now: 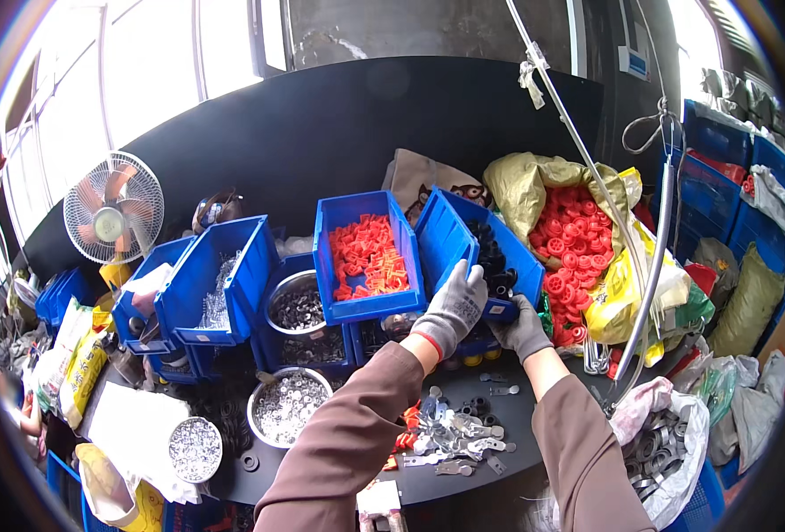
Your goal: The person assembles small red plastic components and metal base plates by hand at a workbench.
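Note:
A blue plastic bin [446, 222] with black parts [490, 253] inside sits askew, its front toward me. My left hand [455, 310], in a grey glove, grips the near left edge of this bin, fingers pointing up along the wall. At the near right corner my right hand [524, 332], gloved alike, is closed on the front lip, its fingertips partly hidden. Below and between my forearms lies a loose pile of flat metal pieces [455, 433] on the dark table, with a few orange-red and black parts beside it.
Left of it stands a blue bin [370, 310] of orange-red clips. Metal bowls [252, 417] hold small parts. A sack of red rings [574, 235] leans at the right, near a hanging spring [663, 239]. A fan [109, 217] stands far left.

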{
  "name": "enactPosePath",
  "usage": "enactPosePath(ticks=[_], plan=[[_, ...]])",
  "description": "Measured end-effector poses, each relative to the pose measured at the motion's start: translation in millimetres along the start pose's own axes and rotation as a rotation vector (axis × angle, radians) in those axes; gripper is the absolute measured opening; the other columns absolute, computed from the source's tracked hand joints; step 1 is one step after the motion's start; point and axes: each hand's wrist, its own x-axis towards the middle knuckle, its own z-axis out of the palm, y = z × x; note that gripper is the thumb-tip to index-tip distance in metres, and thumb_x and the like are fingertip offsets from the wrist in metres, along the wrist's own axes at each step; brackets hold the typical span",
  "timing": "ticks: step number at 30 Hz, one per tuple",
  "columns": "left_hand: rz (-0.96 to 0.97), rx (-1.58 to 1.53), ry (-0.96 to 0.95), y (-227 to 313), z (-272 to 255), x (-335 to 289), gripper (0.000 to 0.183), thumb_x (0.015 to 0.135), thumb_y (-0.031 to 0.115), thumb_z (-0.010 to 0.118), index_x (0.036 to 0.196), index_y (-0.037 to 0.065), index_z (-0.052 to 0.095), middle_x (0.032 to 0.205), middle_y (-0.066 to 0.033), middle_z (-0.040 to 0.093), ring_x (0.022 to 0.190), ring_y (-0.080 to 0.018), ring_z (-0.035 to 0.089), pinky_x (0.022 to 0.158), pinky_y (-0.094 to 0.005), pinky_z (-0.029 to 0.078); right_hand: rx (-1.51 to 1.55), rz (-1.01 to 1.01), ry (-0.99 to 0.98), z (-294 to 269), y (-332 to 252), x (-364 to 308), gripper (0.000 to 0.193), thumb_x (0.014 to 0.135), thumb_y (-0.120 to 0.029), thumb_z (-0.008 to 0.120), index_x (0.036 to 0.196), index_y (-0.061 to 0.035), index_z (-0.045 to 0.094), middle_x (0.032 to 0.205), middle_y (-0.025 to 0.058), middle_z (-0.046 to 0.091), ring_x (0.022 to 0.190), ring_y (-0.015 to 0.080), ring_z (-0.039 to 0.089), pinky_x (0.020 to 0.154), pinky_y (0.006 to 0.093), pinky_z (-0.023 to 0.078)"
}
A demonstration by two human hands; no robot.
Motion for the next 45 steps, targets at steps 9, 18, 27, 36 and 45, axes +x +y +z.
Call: enactPosePath(ticks=[9, 18, 27, 36, 45], plan=[[-0.131, -0.11, 0.243, 1.5, 40.8, -19.0, 0.016, 0.084, 0.019, 0.058, 0.097, 0.014, 0.065, 0.088, 0.001, 0.06, 0.098, -0.0188, 0.053, 0.097, -0.0361, 0.037, -0.38, -0.394, 0.276, 51.9, 8.5, -27.5, 0.034, 0.08, -0.019, 0.068, 0.111, -0.0077, 0.059, 0.102, 0.0107, 0.058, 0.09, 0.0279, 0.063, 0.073, 0.0472, 0.058], [-0.127, -0.13, 0.316, -5.5, 48.7, -23.1, 0.017, 0.081, 0.02, 0.06, 0.096, 0.014, 0.063, 0.084, -0.0001, 0.057, 0.09, -0.018, 0.052, 0.088, -0.0359, 0.039, -0.411, -0.401, 0.281, 51.3, 6.3, -16.5, 0.036, 0.079, -0.022, 0.07, 0.112, -0.0121, 0.06, 0.103, 0.0075, 0.06, 0.09, 0.0235, 0.062, 0.072, 0.0431, 0.057], [-0.154, -0.198, 0.283, -12.8, 50.5, -8.6, 0.018, 0.081, 0.018, 0.06, 0.098, 0.013, 0.064, 0.086, -0.0003, 0.058, 0.092, -0.0185, 0.053, 0.093, -0.0374, 0.038, -0.467, -0.464, 0.283, 67.2, -2.9, -9.5, 0.028, 0.079, -0.022, 0.069, 0.103, -0.009, 0.061, 0.095, 0.0061, 0.059, 0.087, 0.0214, 0.061, 0.073, 0.0408, 0.056], [-0.141, -0.216, 0.292, -8.4, 57.3, -3.5, 0.016, 0.083, 0.019, 0.06, 0.098, 0.015, 0.064, 0.088, 0.0002, 0.059, 0.093, -0.0178, 0.055, 0.094, -0.0366, 0.038, -0.385, -0.543, 0.306, 58.3, -2.4, -8.5, 0.029, 0.082, -0.022, 0.067, 0.106, -0.0057, 0.061, 0.095, 0.0064, 0.06, 0.083, 0.0212, 0.063, 0.07, 0.0385, 0.058], [-0.173, -0.287, 0.215, -8.4, 54.2, -5.8, 0.026, 0.08, 0.023, 0.067, 0.104, 0.013, 0.063, 0.093, -0.002, 0.06, 0.096, -0.0208, 0.057, 0.095, -0.0393, 0.04, -0.608, -0.39, 0.291, 56.6, -8.6, -27.8, 0.035, 0.085, -0.032, 0.068, 0.113, -0.0123, 0.06, 0.1, 0.0067, 0.062, 0.096, 0.0217, 0.061, 0.08, 0.0468, 0.053]])
